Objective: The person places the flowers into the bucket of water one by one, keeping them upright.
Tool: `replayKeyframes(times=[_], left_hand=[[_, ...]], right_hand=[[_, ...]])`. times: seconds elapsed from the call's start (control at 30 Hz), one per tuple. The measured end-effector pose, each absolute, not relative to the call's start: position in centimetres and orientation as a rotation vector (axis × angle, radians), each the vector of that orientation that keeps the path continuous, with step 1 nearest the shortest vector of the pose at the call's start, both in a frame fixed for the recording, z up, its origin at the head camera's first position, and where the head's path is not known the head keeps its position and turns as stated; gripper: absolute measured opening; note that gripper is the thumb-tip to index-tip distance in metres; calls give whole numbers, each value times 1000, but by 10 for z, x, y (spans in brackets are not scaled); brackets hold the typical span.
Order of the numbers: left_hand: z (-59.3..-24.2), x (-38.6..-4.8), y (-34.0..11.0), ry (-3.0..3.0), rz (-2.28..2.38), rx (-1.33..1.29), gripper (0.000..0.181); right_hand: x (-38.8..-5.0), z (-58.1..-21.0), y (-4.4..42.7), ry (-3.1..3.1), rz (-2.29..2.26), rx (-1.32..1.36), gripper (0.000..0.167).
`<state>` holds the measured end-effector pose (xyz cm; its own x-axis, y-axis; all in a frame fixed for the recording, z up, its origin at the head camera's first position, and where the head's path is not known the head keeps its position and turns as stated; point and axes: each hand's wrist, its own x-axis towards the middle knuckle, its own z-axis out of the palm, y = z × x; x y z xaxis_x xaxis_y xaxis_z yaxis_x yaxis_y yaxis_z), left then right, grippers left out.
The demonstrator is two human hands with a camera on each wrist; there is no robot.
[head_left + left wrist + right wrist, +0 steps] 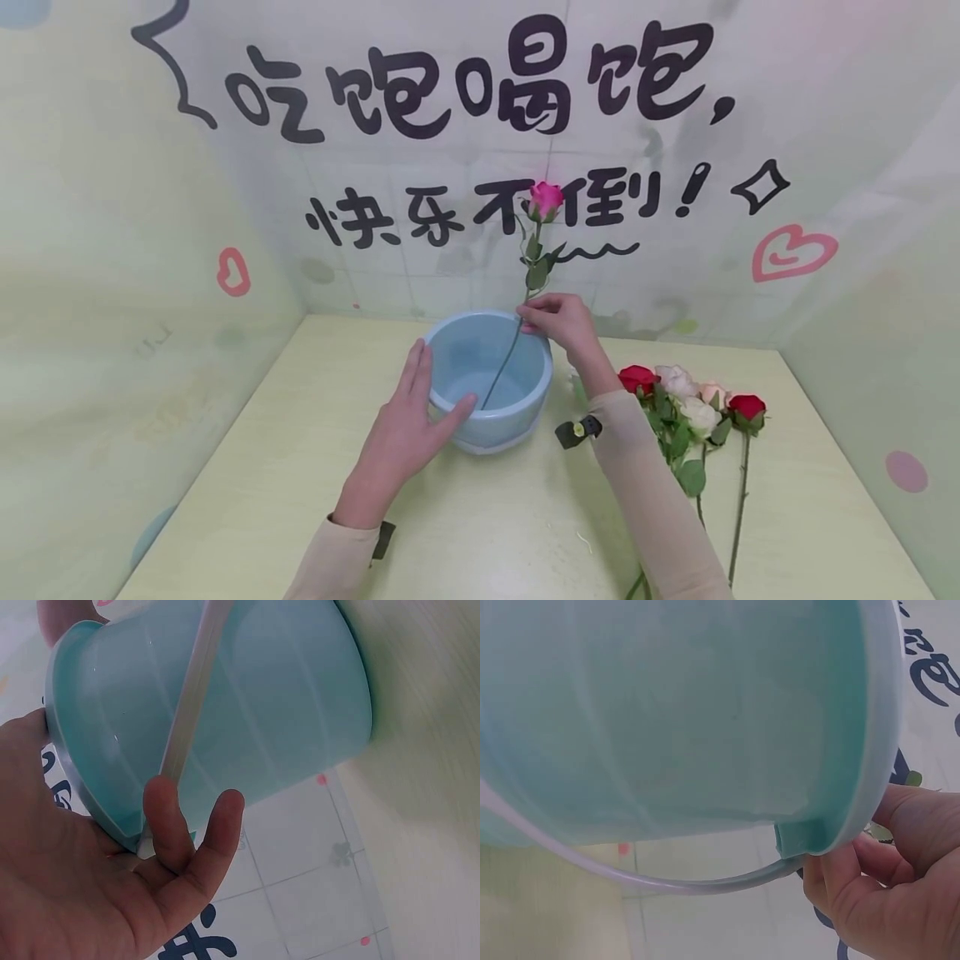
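Note:
A light-blue bucket stands upright on the table, with its pale handle hanging down outside. My left hand holds the bucket's left side, thumb at the near rim, two fingers bent beside the handle's end in the left wrist view. My right hand pinches the stem of a pink rose at the bucket's right far rim. The bloom points up, and the lower stem slants down into the bucket. In the right wrist view, my right fingers are at the rim by the handle's joint; the stem there is mostly hidden.
Several roses lie on the table right of the bucket, among them a red rose, another red rose and a white rose. My right forearm partly covers their stems. A printed cloth backdrop rises behind the table.

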<state>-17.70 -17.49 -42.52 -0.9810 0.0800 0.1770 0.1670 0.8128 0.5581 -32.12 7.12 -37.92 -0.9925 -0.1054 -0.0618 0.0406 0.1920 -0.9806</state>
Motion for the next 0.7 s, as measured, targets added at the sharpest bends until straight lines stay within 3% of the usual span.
replayKeyframes(times=[0.37, 0.7], left_hand=[[-426, -177, -175, -2854, -888, -187, 112], [-427, -178, -176, -2846, -897, -191, 111]], right_hand=[[-313, -379, 84, 2241, -2013, -37, 35], [-298, -375, 93, 2304, -1922, -62, 50]])
